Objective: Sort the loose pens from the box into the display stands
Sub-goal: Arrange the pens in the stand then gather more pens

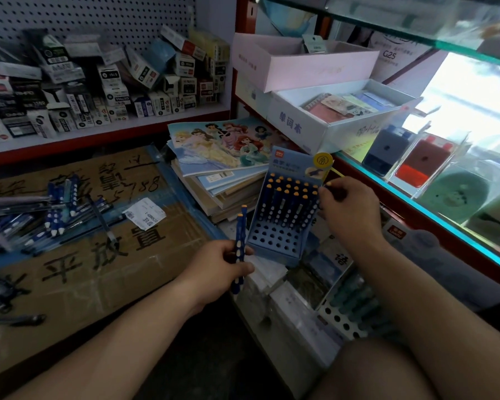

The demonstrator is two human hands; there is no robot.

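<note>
the left hand (217,269) has its fingers (244,267) clenched round two blue pens (239,241), which stand upright with their orange caps above the knuckles. just right of those fingers, nearly touching the pens, is the lower left corner of the blue display stand (283,226), which leans back, tilted, against a stack of notebooks (223,168). the right hand (350,215) is at the stand's upper right edge. its fingers (325,194) pinch a single pen (329,184) of which only the orange tip shows; whether it sits in a hole i cannot tell. the stand's upper rows, left of the right fingers, are packed with capped pens. its lower rows, between the two hands, show open holes. far left of the left fingers a heap of loose pens (52,209) lies on the flat cardboard box (93,264), with a bare stretch of cardboard between heap and hand. right of the right fingers runs the red and teal edge of a glass case (433,223), near the wrist. below the right forearm a second stand (338,316), white with punched holes, holds teal pens (361,301). above the heap, a shelf (107,131) carries small boxes.
</note>
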